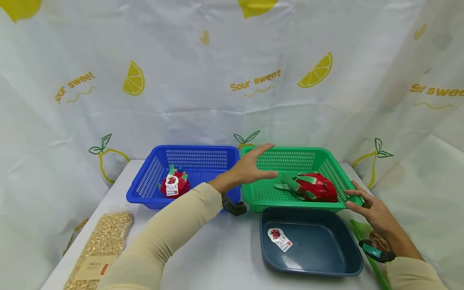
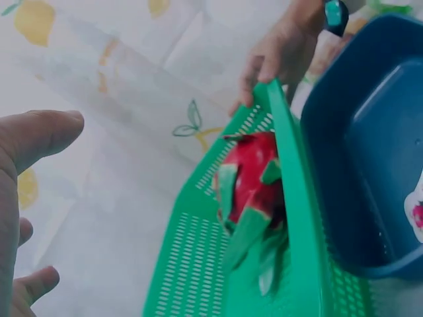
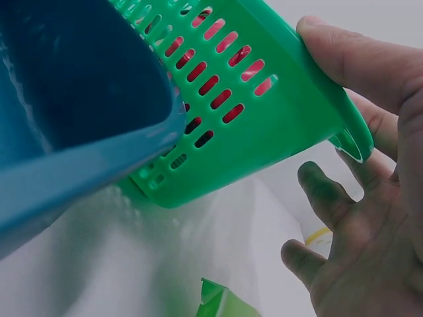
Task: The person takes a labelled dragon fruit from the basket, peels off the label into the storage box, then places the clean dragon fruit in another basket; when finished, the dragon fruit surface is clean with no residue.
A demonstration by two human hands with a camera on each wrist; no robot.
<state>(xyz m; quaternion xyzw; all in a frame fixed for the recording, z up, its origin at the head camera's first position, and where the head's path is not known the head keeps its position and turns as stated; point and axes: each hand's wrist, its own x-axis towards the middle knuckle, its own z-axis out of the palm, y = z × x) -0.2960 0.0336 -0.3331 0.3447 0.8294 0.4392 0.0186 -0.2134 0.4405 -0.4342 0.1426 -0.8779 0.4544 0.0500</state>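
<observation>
A green basket (image 1: 286, 204) stands at the back right with a red dragon fruit (image 1: 317, 187) in its right half. My right hand (image 1: 377, 213) grips the rim at the basket's front right corner, thumb (image 3: 344, 56) against the rim and a finger behind it. My left hand (image 1: 253, 165) hovers over the green basket's left end, thumb and fingers spread apart, holding nothing. Left of it stands a blue basket (image 1: 148, 199) with another dragon fruit (image 1: 175, 183), which bears a white tag.
A dark blue tub (image 1: 311, 241) with a fruit sticker (image 1: 280, 239) inside stands in front of the green basket. A bag of pale kernels (image 1: 105, 245) lies at the table's left. Green-edged packaging (image 1: 366, 233) lies beneath my right wrist. A lemon-print cloth (image 1: 203, 100) hangs behind.
</observation>
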